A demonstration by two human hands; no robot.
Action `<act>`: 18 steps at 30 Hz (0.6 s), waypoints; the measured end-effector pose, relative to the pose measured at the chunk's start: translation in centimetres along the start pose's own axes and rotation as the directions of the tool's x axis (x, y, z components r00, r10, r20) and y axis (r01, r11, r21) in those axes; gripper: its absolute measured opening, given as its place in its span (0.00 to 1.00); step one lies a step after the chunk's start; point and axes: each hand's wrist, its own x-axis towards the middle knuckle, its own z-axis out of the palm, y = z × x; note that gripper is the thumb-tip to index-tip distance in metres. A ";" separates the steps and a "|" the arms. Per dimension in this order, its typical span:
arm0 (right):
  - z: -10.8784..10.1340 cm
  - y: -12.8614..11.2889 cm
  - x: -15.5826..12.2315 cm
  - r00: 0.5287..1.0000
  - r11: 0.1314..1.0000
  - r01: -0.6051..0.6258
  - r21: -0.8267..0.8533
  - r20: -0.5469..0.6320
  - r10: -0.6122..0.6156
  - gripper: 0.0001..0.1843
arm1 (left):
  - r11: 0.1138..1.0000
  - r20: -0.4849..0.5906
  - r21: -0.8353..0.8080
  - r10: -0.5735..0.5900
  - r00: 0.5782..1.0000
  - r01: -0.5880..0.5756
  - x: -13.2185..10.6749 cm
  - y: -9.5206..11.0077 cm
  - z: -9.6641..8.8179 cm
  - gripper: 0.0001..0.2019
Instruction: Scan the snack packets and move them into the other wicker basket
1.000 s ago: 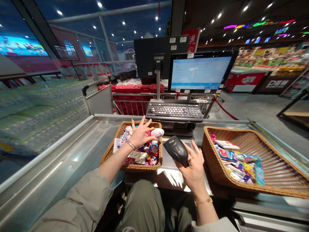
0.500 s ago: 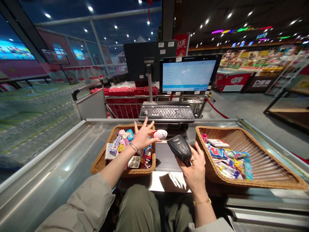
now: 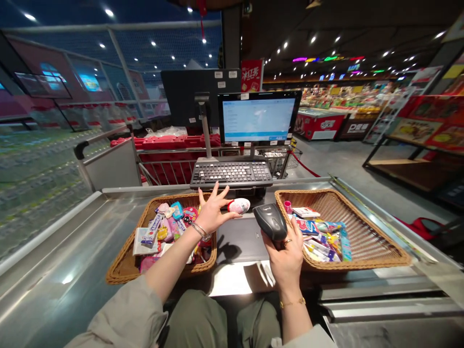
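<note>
My left hand (image 3: 213,212) pinches a white and red chocolate egg (image 3: 239,206) between thumb and index finger, the other fingers spread out. It is above the right rim of the left wicker basket (image 3: 121,251), which holds a heap of small sweets packs (image 3: 166,229). In my right hand (image 3: 288,261) is a black barcode scanner (image 3: 270,222), its head tilted towards the egg, a small gap apart. To the right, the second wicker basket (image 3: 377,232) holds a smaller pile of colourful packs (image 3: 328,237) and a pink cup-like item (image 3: 287,207).
A black keyboard (image 3: 232,173) and a lit monitor (image 3: 259,118) stand behind the metal counter (image 3: 72,261). A second dark screen (image 3: 184,96) is to its left. Beyond are a metal railing, red crates (image 3: 166,142) and a wire trolley.
The view has turned right, so the counter and baskets sit further left in the picture. Relative to the left basket, my left hand and the egg have moved right. Both grips are unchanged.
</note>
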 end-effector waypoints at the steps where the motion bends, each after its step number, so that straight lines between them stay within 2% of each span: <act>1: -0.1 0.1 0.0 1.000 1.000 -0.009 -0.008 -0.014 0.008 0.20 | 1.000 -0.003 -0.003 -0.003 1.000 0.003 0.1 0.3 0.1 0.22; 8: -0.5 0.7 0.1 0.984 0.991 -0.128 -0.029 -0.127 0.123 0.22 | 1.000 -0.039 0.003 0.017 0.999 -0.017 1.1 3.0 0.9 0.22; 12: -0.6 1.1 0.2 0.967 0.985 -0.157 -0.069 -0.215 0.139 0.25 | 0.998 -0.086 0.039 0.059 0.995 -0.056 1.5 4.3 1.6 0.24; 18: -1.2 1.6 0.6 0.900 0.959 -0.238 -0.155 -0.406 0.157 0.31 | 0.992 -0.140 0.071 0.115 0.983 -0.105 1.8 6.2 2.1 0.26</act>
